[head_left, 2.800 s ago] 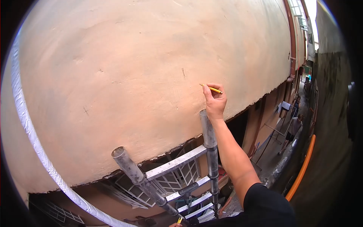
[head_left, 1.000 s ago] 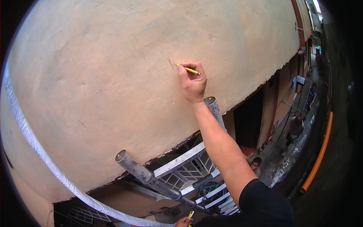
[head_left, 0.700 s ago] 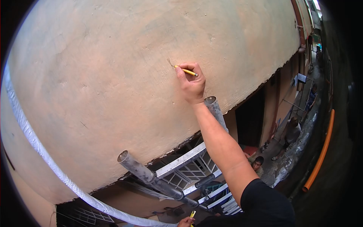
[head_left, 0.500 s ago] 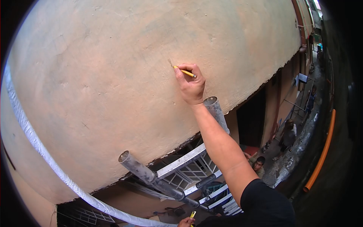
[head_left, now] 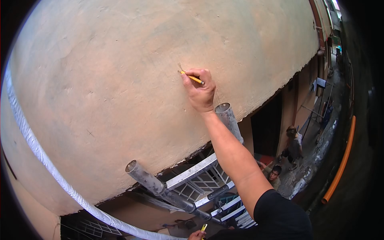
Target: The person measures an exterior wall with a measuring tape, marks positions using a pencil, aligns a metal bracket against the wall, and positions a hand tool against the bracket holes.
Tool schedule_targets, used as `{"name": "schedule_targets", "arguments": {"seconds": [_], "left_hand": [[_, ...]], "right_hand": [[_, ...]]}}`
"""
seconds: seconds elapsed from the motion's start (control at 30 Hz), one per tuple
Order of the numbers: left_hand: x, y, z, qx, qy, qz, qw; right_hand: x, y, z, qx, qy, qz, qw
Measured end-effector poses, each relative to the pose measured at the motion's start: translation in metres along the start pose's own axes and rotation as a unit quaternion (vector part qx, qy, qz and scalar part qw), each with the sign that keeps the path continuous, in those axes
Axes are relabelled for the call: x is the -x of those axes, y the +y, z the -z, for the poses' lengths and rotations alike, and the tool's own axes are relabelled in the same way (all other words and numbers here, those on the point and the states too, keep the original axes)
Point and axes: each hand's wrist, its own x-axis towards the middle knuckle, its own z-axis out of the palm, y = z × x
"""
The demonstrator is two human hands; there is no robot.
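Observation:
My right hand is raised against the peach-painted wall, fingers closed round a yellow pencil. The pencil's tip points left and meets the wall beside a short dark mark. Lower left on the same wall is a small drawn cross. At the bottom edge my left hand shows only in part, closed on a yellow tape measure; most of it is cut off by the frame.
A metal ladder or frame with round posts and white rungs stands under my arm. A silvery wrapped hose curves along the left. Below are a person looking up, another person walking and an orange pipe.
My right hand has shifted slightly left and down the wall, bringing the pencil tip just below the mark. The person walking in the alley has moved. My left hand stays put.

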Motion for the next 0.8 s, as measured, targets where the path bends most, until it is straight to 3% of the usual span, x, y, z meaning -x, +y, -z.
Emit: {"name": "schedule_targets", "arguments": {"seconds": [0.13, 0.2, 0.27, 0.37, 0.5, 0.6, 0.67, 0.73, 0.8], "left_hand": [[-0.001, 0.004, -0.001, 0.000, -0.003, -0.004, 1.000], [-0.001, 0.003, 0.000, 0.002, -0.001, -0.011, 1.000], [-0.004, 0.001, 0.002, 0.032, -0.017, 0.005, 0.999], [-0.005, -0.003, 0.005, 0.039, -0.045, 0.034, 0.998], [-0.007, -0.007, 0.003, 0.039, -0.038, 0.015, 0.998], [-0.005, 0.008, -0.001, 0.021, -0.013, 0.061, 0.998], [-0.007, 0.012, -0.002, 0.032, -0.032, 0.054, 0.997], [-0.008, 0.010, -0.003, 0.025, -0.033, 0.052, 0.998], [-0.005, 0.013, -0.007, 0.020, -0.034, 0.051, 0.998]], "right_hand": [[0.000, 0.008, 0.001, 0.010, 0.020, -0.002, 1.000], [-0.002, 0.012, -0.001, -0.132, 0.072, -0.096, 0.984], [0.001, 0.010, -0.001, -0.108, 0.064, -0.084, 0.989], [0.002, -0.005, -0.001, 0.015, -0.015, 0.029, 0.999], [-0.001, 0.003, 0.002, 0.046, 0.015, 0.029, 0.998], [-0.001, 0.006, 0.002, -0.060, 0.070, -0.050, 0.995], [0.003, -0.001, 0.003, 0.052, -0.040, 0.105, 0.992], [0.003, 0.006, 0.006, 0.051, -0.041, 0.070, 0.995], [-0.001, 0.020, 0.006, -0.038, 0.040, -0.044, 0.997]]}}
